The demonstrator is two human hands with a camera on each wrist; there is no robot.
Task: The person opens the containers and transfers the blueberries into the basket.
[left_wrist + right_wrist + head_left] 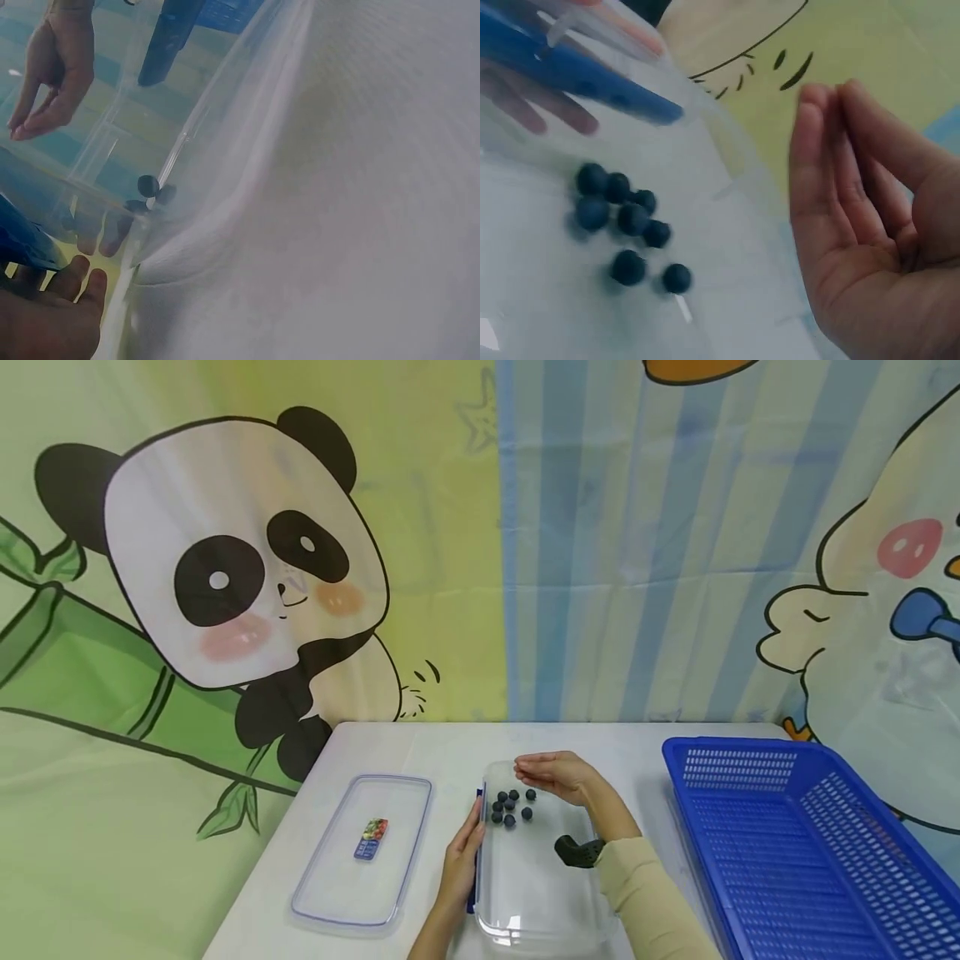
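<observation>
A clear plastic container [540,885] with blue side clasps stands on the table, its top uncovered. Several blueberries [510,821] lie loose inside, grouped towards the far left; the right wrist view shows these dark berries [633,219] close up. My left hand [459,860] rests along the container's left wall beside a blue clasp [585,79], fingers fairly straight. Over the container's far end is my right hand [558,775], its fingers together and nearly straight. In the right wrist view, the thumb of this hand [870,225] meets the fingertips, with nothing visible between them.
Left of the container lies a clear lid [315,902] with a blue rim and a small printed label [371,839]. A large blue basket [787,877] stands on the right. Behind the white table [450,747] hangs a printed curtain [622,543].
</observation>
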